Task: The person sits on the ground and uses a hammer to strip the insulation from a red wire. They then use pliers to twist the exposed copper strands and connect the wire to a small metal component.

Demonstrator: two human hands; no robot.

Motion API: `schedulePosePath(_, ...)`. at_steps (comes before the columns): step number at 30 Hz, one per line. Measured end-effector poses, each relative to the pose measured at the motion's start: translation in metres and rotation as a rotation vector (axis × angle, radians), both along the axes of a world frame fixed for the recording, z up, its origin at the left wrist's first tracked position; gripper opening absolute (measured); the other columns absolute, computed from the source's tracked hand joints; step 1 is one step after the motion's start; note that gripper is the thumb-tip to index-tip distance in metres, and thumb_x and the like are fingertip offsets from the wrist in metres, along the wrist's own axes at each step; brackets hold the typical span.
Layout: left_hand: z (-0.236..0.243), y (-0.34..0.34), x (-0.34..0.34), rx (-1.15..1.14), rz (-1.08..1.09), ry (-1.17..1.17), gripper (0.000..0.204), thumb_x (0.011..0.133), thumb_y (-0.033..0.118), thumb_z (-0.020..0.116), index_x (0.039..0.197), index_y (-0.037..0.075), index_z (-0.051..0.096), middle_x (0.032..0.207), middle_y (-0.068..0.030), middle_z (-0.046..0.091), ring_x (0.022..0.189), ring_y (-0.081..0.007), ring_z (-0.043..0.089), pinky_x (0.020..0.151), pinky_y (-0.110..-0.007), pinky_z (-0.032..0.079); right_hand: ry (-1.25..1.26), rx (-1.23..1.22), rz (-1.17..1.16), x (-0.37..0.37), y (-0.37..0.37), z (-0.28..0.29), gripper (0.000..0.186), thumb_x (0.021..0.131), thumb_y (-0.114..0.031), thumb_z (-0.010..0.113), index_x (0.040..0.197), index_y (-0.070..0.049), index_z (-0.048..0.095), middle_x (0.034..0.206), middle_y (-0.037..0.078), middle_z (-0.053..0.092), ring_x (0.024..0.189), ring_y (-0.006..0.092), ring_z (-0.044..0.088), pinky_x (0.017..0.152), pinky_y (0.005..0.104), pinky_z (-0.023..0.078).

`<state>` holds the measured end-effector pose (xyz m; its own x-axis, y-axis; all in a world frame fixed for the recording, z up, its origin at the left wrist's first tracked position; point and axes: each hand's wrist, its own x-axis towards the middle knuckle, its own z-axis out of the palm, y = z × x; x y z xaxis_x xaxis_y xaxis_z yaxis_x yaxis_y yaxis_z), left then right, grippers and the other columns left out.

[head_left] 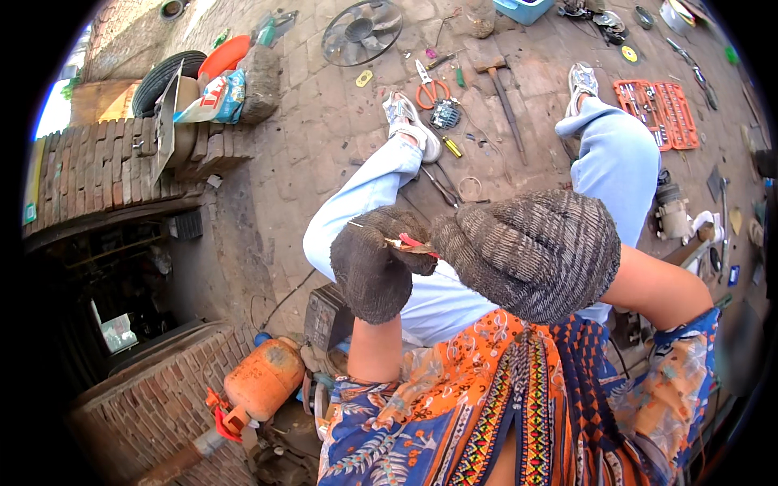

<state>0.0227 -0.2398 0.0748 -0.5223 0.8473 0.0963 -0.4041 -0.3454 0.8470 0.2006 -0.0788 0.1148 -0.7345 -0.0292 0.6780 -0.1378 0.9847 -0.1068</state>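
Both of my hands wear dark grey knitted work gloves and meet above my lap. My left hand [373, 263] is closed, with its thumb and fingers pinching a small piece of red wire [412, 240] that has a brownish, copper-like strip beside it. A thin pale end pokes out above the left glove. My right hand [531, 253] is curled, its fingertips pressed together against the right end of the wire. How far the wire runs inside that glove is hidden. Just beyond my hands, pliers [442, 190] lie on the brick ground.
Between my feet lie orange-handled cutters [432, 87], a small metal part [445, 114], a yellow screwdriver [452, 147] and a hammer [504, 105]. An orange socket set [658, 113] lies open at right. A fan guard [362, 32] is farther off; an orange gas cylinder [265, 377] lies left.
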Motion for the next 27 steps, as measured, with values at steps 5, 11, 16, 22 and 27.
schedulePosePath(5,-0.004,0.002,0.004,-0.044,0.118,-0.070,0.026,0.095,0.024,0.054,0.105,0.002,0.063,0.100,-0.0115,0.065,0.088,-0.0222,0.064,0.075,-0.035,0.055,0.061,0.028,-0.049,-0.002,-0.004,0.000,0.039,0.074,-0.021,0.065,0.109,-0.005,0.063,0.105,0.012,0.062,0.078,0.0232,0.063,0.057,0.0359,0.050)
schedulePosePath(11,0.006,0.008,0.004,-0.112,0.129,0.065,0.025,0.094,0.025,0.056,0.099,0.002,0.062,0.086,-0.0075,0.061,0.076,-0.0185,0.059,0.068,-0.030,0.051,0.031,0.046,-0.061,0.001,0.001,0.001,0.037,0.075,-0.022,0.065,0.109,-0.008,0.064,0.105,0.010,0.062,0.080,0.0226,0.063,0.059,0.0364,0.051)
schedulePosePath(16,0.016,0.016,0.003,-0.088,-0.088,-0.012,0.027,0.092,0.027,0.059,0.098,0.002,0.062,0.084,-0.0086,0.061,0.073,-0.0193,0.058,0.065,-0.030,0.051,-0.072,-0.458,-0.161,0.002,-0.001,0.000,0.030,0.073,-0.021,0.070,0.101,-0.013,0.066,0.100,0.005,0.065,0.076,0.0226,0.065,0.059,0.0348,0.051)
schedulePosePath(22,0.013,0.021,0.016,-0.131,0.151,0.070,0.038,0.093,0.032,0.058,0.094,-0.006,0.060,0.077,-0.0092,0.060,0.059,-0.0159,0.056,0.052,-0.028,0.045,-0.153,-1.033,0.004,-0.013,-0.012,-0.006,0.025,0.076,-0.024,0.077,0.090,-0.006,0.068,0.076,0.010,0.063,0.064,0.0231,0.062,0.057,0.0338,0.048)
schedulePosePath(27,0.010,0.021,0.015,-0.099,0.176,0.308,0.022,0.088,0.016,0.065,0.095,-0.005,0.060,0.079,-0.0073,0.061,0.062,-0.0142,0.057,0.054,-0.027,0.046,-0.171,-0.987,-0.055,-0.013,-0.015,-0.008,0.021,0.080,-0.027,0.072,0.086,-0.007,0.069,0.076,0.012,0.063,0.067,0.0305,0.062,0.059,0.0409,0.049)
